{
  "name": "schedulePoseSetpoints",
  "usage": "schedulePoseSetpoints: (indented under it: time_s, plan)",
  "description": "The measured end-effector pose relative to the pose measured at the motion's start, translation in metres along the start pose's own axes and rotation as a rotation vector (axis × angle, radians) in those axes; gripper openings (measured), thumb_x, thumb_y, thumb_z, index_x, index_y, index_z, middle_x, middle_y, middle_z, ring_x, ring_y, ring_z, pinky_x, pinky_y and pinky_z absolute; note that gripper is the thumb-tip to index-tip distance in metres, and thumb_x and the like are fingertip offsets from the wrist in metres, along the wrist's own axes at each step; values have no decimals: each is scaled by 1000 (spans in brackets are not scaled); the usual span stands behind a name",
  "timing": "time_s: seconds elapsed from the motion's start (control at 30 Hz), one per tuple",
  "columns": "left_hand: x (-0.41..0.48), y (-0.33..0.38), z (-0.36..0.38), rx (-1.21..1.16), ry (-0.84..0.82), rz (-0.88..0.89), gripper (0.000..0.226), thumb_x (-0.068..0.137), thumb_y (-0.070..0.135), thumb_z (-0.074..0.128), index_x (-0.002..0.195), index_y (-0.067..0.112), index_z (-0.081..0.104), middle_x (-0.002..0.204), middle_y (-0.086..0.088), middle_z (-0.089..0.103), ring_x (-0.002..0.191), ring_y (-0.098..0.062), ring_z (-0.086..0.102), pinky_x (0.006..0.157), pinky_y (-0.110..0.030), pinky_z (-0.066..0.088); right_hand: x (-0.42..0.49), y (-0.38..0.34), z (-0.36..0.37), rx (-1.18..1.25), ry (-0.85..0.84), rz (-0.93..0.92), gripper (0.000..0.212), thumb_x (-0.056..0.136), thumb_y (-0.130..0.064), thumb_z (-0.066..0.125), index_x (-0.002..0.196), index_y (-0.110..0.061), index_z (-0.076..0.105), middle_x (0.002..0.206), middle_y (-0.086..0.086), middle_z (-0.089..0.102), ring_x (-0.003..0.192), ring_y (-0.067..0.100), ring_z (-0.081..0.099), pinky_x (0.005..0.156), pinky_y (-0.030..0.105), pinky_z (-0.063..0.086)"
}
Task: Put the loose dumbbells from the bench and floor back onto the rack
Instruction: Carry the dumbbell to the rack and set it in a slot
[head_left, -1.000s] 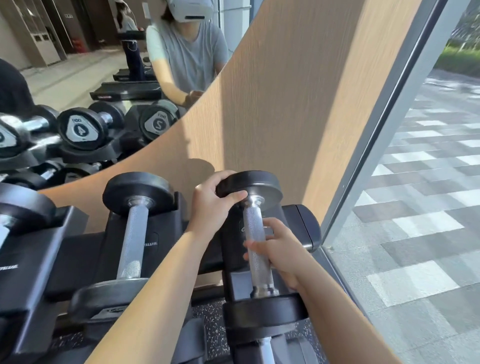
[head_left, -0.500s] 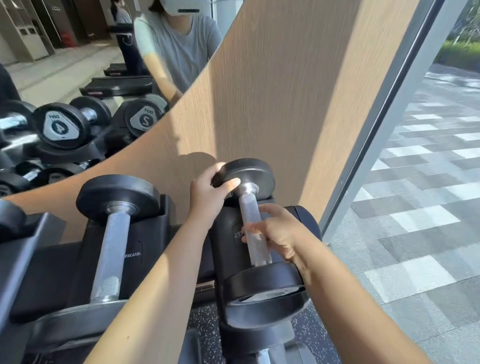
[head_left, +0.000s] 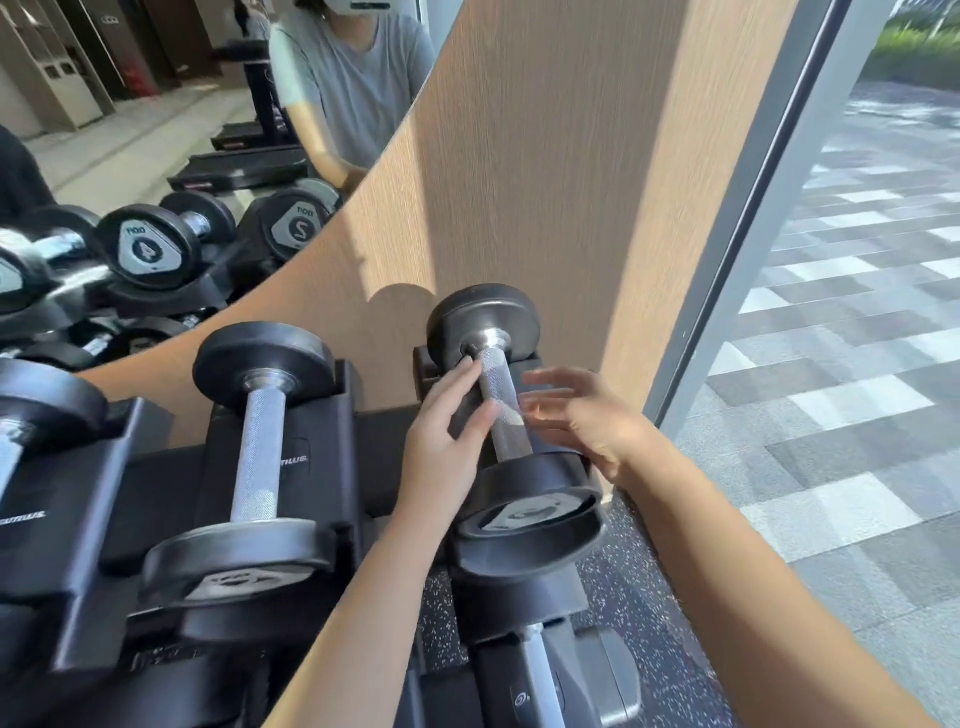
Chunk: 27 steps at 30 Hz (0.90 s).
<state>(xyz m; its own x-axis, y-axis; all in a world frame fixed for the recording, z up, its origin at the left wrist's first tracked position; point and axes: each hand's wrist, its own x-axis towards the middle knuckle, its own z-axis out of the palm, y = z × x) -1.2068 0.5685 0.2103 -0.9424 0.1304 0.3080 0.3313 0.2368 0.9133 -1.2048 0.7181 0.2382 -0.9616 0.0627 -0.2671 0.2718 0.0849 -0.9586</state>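
A small black dumbbell (head_left: 506, 415) with a knurled steel handle lies in the rightmost cradle of the black rack (head_left: 332, 467), its far head against the wooden wall. My left hand (head_left: 447, 441) rests beside the handle on its left, fingers straight and touching it lightly. Just right of the handle hovers my right hand (head_left: 582, 421), fingers spread, off the bar. Left of it a second dumbbell (head_left: 254, 457) sits in its own cradle. A third dumbbell (head_left: 31, 431) shows at the far left edge.
A curved mirror (head_left: 171, 156) above the rack reflects more dumbbells, treadmills and a person in a grey shirt. A wooden wall panel (head_left: 545, 182) stands behind the rack. A window frame (head_left: 753, 234) runs down the right. Speckled rubber floor (head_left: 634, 623) lies below, beside a lower-tier dumbbell (head_left: 540, 670).
The dumbbell has settled into the rightmost cradle. My right hand has let go of the handle and opened; my left hand has slid off the far head down beside the handle.
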Motion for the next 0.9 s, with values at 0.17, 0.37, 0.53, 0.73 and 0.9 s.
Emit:
schedulePoseSetpoints:
  time_s: [0.17,0.37,0.53,0.73,0.9]
  plan:
    - [-45,-1,0,-30,-14,0,29,88,18,54,114,30,55,118,23,53,114,11,46,97,-9,35,-34,14,-6,79,14,-180,21,84,-1,62,103,-9,59,97,11,68,86,21,64,85,29,52]
    - [-67,4,-2,65,-53,94,32,86,10,59,114,25,58,111,18,57,107,12,48,92,-4,33,-63,46,-11,37,-10,-285,20,80,-12,68,96,-23,65,96,5,67,90,17,61,88,30,49]
    - [-74,5,1,71,-26,17,35,88,12,57,111,38,52,108,20,53,101,18,45,85,0,32,-67,58,-11,3,-18,-393,29,75,-22,70,96,-40,66,109,-7,64,107,16,56,103,40,41]
    - [-79,-3,2,-12,8,-96,33,88,11,56,106,38,52,115,4,58,109,-2,52,96,-18,38,-59,65,-14,-28,-24,-418,27,81,-7,65,96,-28,59,101,-7,62,99,15,56,98,39,42]
    - [-68,8,-4,91,13,-75,30,83,9,62,111,22,60,98,16,57,91,5,52,84,-11,38,-59,79,-6,216,-15,-392,29,72,-23,69,100,-23,60,96,0,66,90,11,60,87,31,47]
